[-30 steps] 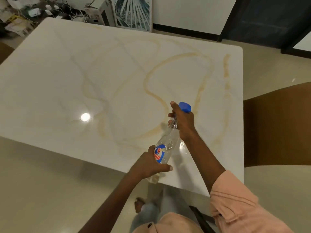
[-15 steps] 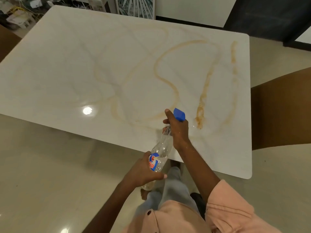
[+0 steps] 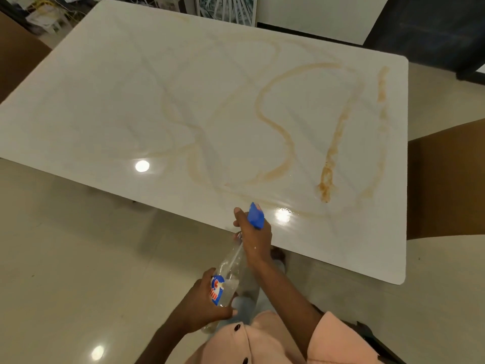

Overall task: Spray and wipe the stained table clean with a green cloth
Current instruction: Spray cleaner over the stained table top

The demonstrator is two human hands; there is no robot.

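Observation:
A white marble-look table fills the upper view, streaked with looping brown stains, the darkest a drip line at the right. A clear spray bottle with a blue nozzle and a blue-and-red label tilts toward the table's near edge. My left hand grips the bottle's lower body. My right hand is wrapped round its neck and trigger. No green cloth is in view.
A brown chair stands at the table's right side, another brown surface at the far left. Cluttered boxes and cables and a framed picture lie beyond the far edge. Glossy cream floor surrounds me.
The view has pulled back from the table: the bottle and both hands now sit at the near edge instead of over the tabletop. A wet sheen shows on the table by the nozzle.

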